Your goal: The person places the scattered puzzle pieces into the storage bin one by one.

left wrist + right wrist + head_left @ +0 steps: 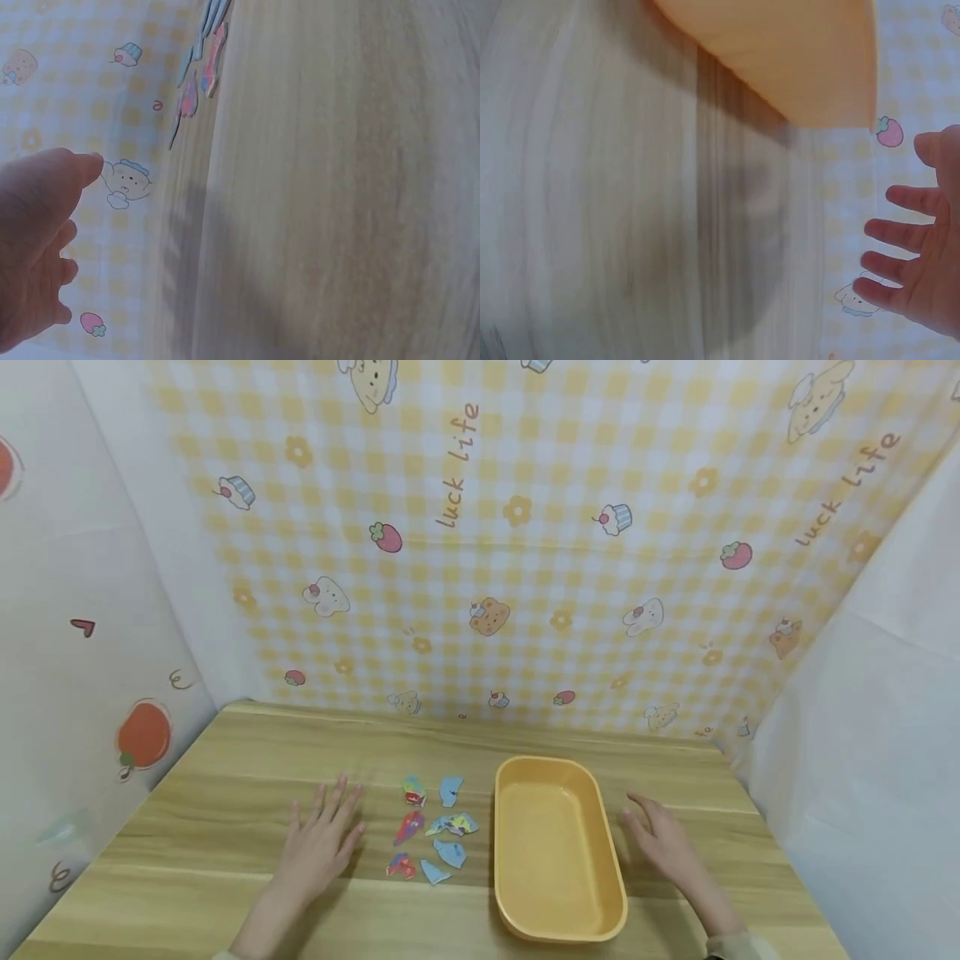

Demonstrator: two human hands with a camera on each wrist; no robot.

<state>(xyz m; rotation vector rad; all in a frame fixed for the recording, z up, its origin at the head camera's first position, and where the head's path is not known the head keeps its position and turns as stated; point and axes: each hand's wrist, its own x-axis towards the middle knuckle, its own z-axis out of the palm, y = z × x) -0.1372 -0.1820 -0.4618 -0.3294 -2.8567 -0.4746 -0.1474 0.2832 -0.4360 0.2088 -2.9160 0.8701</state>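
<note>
My left hand (318, 843), fingers spread, is over the table just left of several small colourful flat pieces. Among them are a red and purple piece (408, 827), a multicoloured piece (453, 824) and a plain blue piece (451, 853). To the right of these pieces stands a yellow-orange rectangular tub (501, 860) with nothing in it. My right hand (663, 843) is beside the tub's right wall, apart from it, holding nothing. In the right wrist view the fingers (900, 234) are extended and separated. The left wrist view shows the thumb (52, 176) with nothing against it.
The wood-grain table (247, 777) meets a checked yellow cloth (562, 568) along its back edge. White cloth panels stand at the left (67, 610) and the right (877, 693).
</note>
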